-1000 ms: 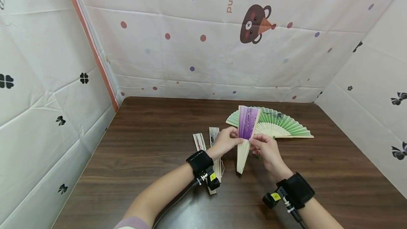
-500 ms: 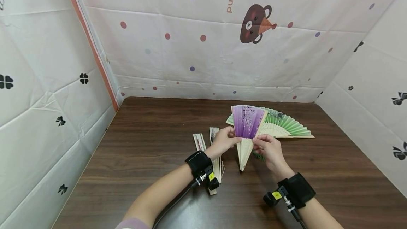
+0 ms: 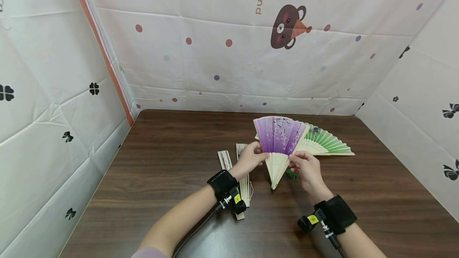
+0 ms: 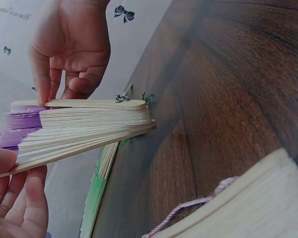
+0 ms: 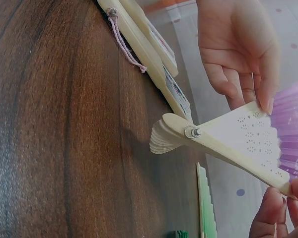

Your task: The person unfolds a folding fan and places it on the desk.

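Observation:
A purple folding fan (image 3: 281,134) with pale pierced ribs is partly spread, its pivot end pointing toward the person. My left hand (image 3: 248,158) pinches its left outer rib between thumb and fingers. On the other side my right hand (image 3: 306,167) pinches the right outer rib. The metal pivot ring (image 5: 192,131) shows in the right wrist view. Behind the purple fan a spread green folding fan (image 3: 328,142) lies on the table, partly covered by it. Its green tassel (image 3: 292,175) peeks out beside my right hand.
Two folded fans lie left of the purple one, partly under my left wrist: one folded fan (image 3: 225,159) and another folded fan (image 3: 245,190) with a pink cord (image 5: 125,48). The brown wooden table (image 3: 172,142) meets printed white sheets (image 3: 201,63) at its back and sides.
The purple fan has spread from a narrow wedge to a wider one. My hands have drawn apart, the left one leftward and the right one rightward, each keeping its outer rib.

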`<state>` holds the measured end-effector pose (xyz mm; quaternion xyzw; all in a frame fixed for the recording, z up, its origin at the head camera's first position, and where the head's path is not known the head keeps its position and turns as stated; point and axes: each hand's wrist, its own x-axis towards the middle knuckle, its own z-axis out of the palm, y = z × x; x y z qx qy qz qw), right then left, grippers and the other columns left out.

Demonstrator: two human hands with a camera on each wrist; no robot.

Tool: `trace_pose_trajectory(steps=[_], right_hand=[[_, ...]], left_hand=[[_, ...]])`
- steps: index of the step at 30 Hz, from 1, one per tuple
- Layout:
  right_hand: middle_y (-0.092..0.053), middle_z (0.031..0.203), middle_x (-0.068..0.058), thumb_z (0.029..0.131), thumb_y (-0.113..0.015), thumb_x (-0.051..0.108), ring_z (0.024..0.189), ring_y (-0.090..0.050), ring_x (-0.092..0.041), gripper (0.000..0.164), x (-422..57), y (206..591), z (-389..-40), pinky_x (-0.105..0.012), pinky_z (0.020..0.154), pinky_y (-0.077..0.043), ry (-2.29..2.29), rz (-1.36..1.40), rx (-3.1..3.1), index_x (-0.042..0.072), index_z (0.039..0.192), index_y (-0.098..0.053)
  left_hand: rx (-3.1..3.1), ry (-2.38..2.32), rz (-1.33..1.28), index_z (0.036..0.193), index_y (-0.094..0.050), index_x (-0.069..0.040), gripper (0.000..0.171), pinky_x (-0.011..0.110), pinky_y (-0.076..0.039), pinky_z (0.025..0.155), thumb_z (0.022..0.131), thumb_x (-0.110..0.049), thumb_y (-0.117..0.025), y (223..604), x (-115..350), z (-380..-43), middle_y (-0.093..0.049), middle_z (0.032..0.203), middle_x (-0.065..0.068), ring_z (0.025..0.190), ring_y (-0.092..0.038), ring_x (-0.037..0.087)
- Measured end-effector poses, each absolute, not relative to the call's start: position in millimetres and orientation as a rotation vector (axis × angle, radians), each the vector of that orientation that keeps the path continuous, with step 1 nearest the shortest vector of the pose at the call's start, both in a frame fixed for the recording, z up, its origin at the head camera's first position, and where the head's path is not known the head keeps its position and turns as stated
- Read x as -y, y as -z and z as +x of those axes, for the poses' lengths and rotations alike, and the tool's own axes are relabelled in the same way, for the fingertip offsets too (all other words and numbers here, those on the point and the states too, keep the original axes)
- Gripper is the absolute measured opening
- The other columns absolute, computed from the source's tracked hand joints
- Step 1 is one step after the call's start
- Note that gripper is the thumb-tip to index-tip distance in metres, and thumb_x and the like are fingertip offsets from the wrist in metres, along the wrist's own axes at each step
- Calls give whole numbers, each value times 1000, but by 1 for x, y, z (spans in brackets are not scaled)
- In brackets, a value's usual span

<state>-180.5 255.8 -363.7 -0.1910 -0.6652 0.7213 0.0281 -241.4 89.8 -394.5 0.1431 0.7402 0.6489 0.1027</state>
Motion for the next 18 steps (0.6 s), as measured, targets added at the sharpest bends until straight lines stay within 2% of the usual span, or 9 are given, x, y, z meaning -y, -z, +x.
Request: trace_pose_trajectory(steps=[6, 13, 18], right_hand=[[-56, 60, 8, 86, -54, 7, 55, -54, -4, 13, -259, 366, -182, -16, 52, -45, -2248, -618, 1985, 14, 78, -48], [-55, 59, 7, 87, -52, 5, 54, -54, -4, 13, -261, 367, -182, -15, 53, -45, -2259, -617, 1929, 13, 79, -46], [-55, 60, 7, 87, -53, 4, 55, -55, -4, 14, -264, 368, -182, -15, 53, -45, -2276, -603, 1881, 12, 78, -45]], left_hand=[[-2210, -1948, 391, 91, -57, -1, 16, 20, -47, 55, 79, -10, -63, 395, -88, -242, -58, 78, 4, 67, -56, 14], [-2162, -1990, 367, 95, -57, 0, 18, 20, -45, 57, 81, -11, -62, 398, -84, -245, -58, 81, 6, 68, -54, 10], [-2121, -2027, 342, 96, -55, 1, 19, 29, -50, 64, 81, -9, -61, 397, -82, -245, -57, 81, 4, 69, -54, 9]])
